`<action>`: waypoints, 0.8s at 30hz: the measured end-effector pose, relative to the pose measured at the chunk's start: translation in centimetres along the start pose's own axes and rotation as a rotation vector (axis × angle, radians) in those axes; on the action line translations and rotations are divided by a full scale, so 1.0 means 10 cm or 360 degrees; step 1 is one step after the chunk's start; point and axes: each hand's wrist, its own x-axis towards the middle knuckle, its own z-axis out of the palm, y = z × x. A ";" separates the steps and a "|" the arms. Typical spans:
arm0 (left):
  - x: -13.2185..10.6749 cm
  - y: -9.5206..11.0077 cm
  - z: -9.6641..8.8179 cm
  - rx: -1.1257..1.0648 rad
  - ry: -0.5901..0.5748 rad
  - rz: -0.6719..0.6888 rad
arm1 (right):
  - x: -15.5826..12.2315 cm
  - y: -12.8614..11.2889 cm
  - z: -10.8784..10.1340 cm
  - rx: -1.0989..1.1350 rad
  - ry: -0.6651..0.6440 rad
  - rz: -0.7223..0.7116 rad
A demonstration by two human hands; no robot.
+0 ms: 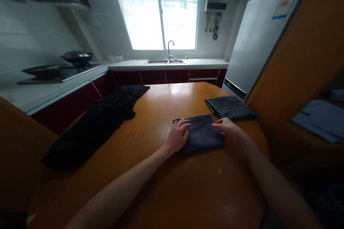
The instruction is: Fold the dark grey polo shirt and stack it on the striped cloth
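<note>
A dark blue-grey garment, folded into a flat rectangle, lies on the wooden table. My left hand rests on its left side, the fingers loosely stretched and slightly bent over the fabric. At the opposite side, my right hand reaches over the garment's right edge with bent fingers apart, fingertips at the cloth. Just behind that hand is a folded black-and-white striped garment. A black garment lies spread along the table's left side, away from both hands.
Beyond the table run a counter with a sink and tap under a window. A stove with a wok and a pan stands at the left. On the right are a fridge and a shelf holding light blue cloth.
</note>
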 end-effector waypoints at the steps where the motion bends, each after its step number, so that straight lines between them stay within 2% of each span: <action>1: -0.02 0.05 0.01 -0.0011 -0.0065 0.0064 | 0.01 0.00 -0.02 0.0038 -0.0038 0.0038; 4: -0.07 0.11 0.02 -0.0031 -0.0215 0.0156 | 0.06 0.00 -0.06 0.0162 -0.0191 0.0116; 9: -0.08 0.06 0.01 -0.0061 -0.0265 0.0140 | 0.14 0.05 -0.06 0.0262 -0.0355 0.0132; 14: -0.10 0.06 0.01 -0.0093 -0.0260 0.0133 | 0.14 0.02 -0.01 0.0199 -0.0315 0.0077; 18: -0.10 0.07 0.01 -0.0138 -0.0239 0.0106 | 0.13 -0.03 0.05 0.0308 -0.0339 0.0044; 24: -0.09 0.04 0.04 -0.0252 -0.0158 0.0056 | 0.11 -0.08 0.09 0.0448 -0.0574 0.0357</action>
